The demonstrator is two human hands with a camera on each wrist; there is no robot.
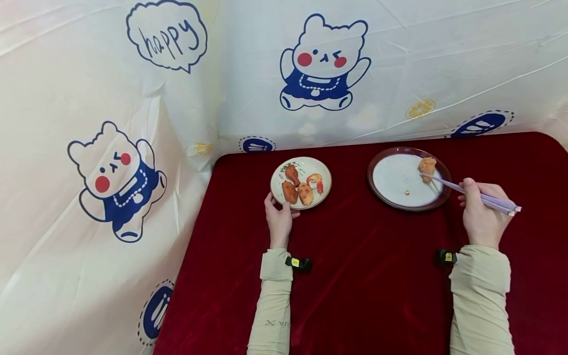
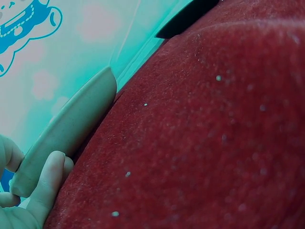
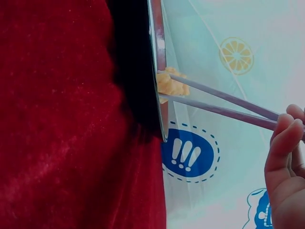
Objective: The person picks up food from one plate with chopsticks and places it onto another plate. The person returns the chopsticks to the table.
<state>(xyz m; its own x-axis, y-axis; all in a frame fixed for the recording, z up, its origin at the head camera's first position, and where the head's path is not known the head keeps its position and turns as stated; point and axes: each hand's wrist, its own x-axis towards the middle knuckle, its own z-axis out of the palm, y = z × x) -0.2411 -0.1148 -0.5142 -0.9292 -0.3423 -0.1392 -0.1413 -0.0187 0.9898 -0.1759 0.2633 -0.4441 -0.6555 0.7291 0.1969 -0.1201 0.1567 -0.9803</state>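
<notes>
My left hand pinches the near-left edge of a small cream plate, its thumb at the rim. On that plate lie a drumstick, a brown piece of meat, a golden spotted piece and a shrimp. In my right hand is a pair of lilac chopsticks. Their tips clasp a piece of fried chicken at the right side of a larger brown-rimmed plate. A small crumb lies on the larger plate's pale middle.
Dark red velvet cloth covers the table. Behind it and to the left hang pale sheets printed with bears. A black strap device sits at the left wrist, another at the right.
</notes>
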